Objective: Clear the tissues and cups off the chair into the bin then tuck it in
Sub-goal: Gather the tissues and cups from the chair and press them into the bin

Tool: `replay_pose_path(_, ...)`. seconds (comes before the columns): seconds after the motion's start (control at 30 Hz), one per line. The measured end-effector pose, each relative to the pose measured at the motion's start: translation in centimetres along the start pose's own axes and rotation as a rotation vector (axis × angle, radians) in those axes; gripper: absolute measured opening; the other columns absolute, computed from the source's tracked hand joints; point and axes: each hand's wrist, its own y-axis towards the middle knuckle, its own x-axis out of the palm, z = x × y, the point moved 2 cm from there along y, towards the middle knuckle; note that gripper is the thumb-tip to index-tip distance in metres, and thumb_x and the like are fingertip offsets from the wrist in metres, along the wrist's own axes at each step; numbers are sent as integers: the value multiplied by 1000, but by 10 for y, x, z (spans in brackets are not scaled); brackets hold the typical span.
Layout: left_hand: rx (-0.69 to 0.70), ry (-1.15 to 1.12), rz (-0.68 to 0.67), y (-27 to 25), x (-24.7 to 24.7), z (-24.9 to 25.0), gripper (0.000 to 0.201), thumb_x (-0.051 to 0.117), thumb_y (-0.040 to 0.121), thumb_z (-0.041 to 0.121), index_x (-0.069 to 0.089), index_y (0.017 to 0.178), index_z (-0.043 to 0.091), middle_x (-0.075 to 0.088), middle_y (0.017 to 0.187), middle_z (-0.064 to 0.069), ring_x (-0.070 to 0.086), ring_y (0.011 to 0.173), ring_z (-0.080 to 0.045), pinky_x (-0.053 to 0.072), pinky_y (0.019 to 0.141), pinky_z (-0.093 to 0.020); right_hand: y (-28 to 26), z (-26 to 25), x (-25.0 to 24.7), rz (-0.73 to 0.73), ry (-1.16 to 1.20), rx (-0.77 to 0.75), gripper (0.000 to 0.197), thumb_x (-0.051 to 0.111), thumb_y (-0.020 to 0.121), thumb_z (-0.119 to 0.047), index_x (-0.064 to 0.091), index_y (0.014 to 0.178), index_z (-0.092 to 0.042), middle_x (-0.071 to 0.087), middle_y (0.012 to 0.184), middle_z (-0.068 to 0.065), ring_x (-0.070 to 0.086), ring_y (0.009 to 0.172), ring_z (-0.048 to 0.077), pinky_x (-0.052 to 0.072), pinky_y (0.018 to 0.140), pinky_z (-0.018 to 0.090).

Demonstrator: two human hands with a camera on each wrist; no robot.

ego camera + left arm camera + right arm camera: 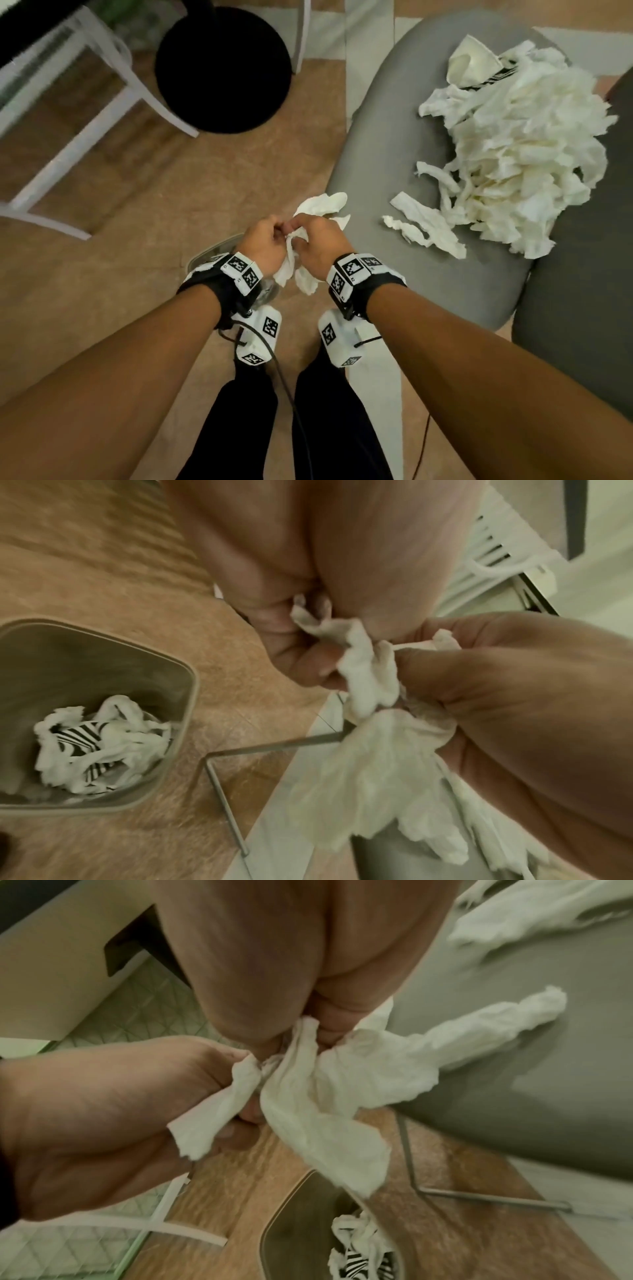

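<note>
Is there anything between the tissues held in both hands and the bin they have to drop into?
Nothing visible. The left hand and right hand grip the held tissues beside the chair. The bin stands open-topped on the floor below and to one side, already holding tissues.

No readable text anywhere.
Only black-and-white square code markers on the white wrist blocks (241, 270) (349, 274) and on the camera housings (260, 337) (337, 342) below them, with tiny characters beside the markers too small to make out; black-and-white stripes on a crushed cup (82, 739) in the bin (185, 696), no lettering.
</note>
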Motion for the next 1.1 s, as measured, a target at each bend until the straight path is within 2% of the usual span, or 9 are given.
replay_pose_path(0.07, -33, -20, 38, -4, -19, -26, 21, 51, 92, 4, 61, 91, 23, 72, 94, -9, 68, 88, -30, 55, 85, -42, 9, -18, 22, -37, 4, -8, 25, 54, 92, -9, 65, 112, -19, 67, 100, 10, 65, 91, 27, 54, 81, 33)
replay_pose_path(0.2, -127, -65, 91, -14, -57, -90, 18, 53, 91, 4, 62, 89, 19, 69, 89, -2, 66, 84, -21, 52, 74, -20, 30, -50, 84, -144, 21, 6, 24, 55, 93, -14, 65, 112, -25, 68, 104, 7, 64, 93, 24, 54, 87, 33)
replay_pose_path(0.33, -230, -22, 124, -19, -77, -163, 6, 61, 88, 18, 64, 91, 13, 72, 87, -10, 68, 85, -29, 56, 81, -39, 55, -69, 150, -190, -51, -27, 27, 55, 93, -16, 66, 117, -22, 64, 107, 4, 60, 97, 22, 47, 85, 23)
replay_pose_path(0.43, -284, -14, 166, -9, -73, -210, 10, 62, 89, 16, 59, 80, 17, 71, 88, -12, 67, 88, -34, 53, 79, -37, 77, -61, 191, -218, -61, -31, 25, 56, 93, -12, 66, 115, -17, 66, 114, 11, 61, 103, 27, 45, 80, 27)
replay_pose_path(0.6, -386, 19, 119, 4, -40, -261, 10, 59, 90, 19, 68, 89, 13, 69, 92, -5, 66, 87, -26, 55, 79, -32, 95, -3, 251, -276, -152, 80, 25, 56, 94, -16, 62, 118, -20, 65, 117, 10, 62, 108, 28, 45, 79, 27)
replay_pose_path(0.77, -443, -143, 66, 8, -17, -258, 25, 50, 92, 19, 71, 81, 12, 74, 81, -15, 73, 72, -32, 62, 69, -41, 91, 37, 258, -379, -228, 147, 63, 56, 95, -27, 32, 153, -23, 45, 151, 8, 45, 135, 29, 39, 106, 29)
replay_pose_path(0.87, -400, -29, 32, 7, -22, -240, 27, 50, 90, 21, 75, 89, 11, 74, 91, -19, 71, 87, -35, 59, 81, -45, 87, 35, 243, -378, -212, 178, 61, 54, 94, -27, 35, 151, -27, 52, 145, 6, 54, 126, 30, 45, 93, 27)
replay_pose_path(1.0, -367, 185, 22, 9, -37, -198, 29, 49, 95, 20, 74, 104, 10, 69, 112, -18, 63, 106, -39, 53, 90, -40, 83, 19, 204, -333, -181, 167, 54, 49, 90, -31, 45, 143, -26, 52, 145, 7, 54, 128, 32, 46, 102, 36)
replay_pose_path(1.1, -320, 245, 38, 8, -49, -158, 25, 52, 94, 21, 72, 107, 14, 69, 114, -15, 63, 107, -35, 51, 88, -36, 78, 7, 159, -283, -165, 136, 43, 48, 94, -29, 53, 136, -24, 61, 133, 9, 63, 112, 30, 53, 96, 40)
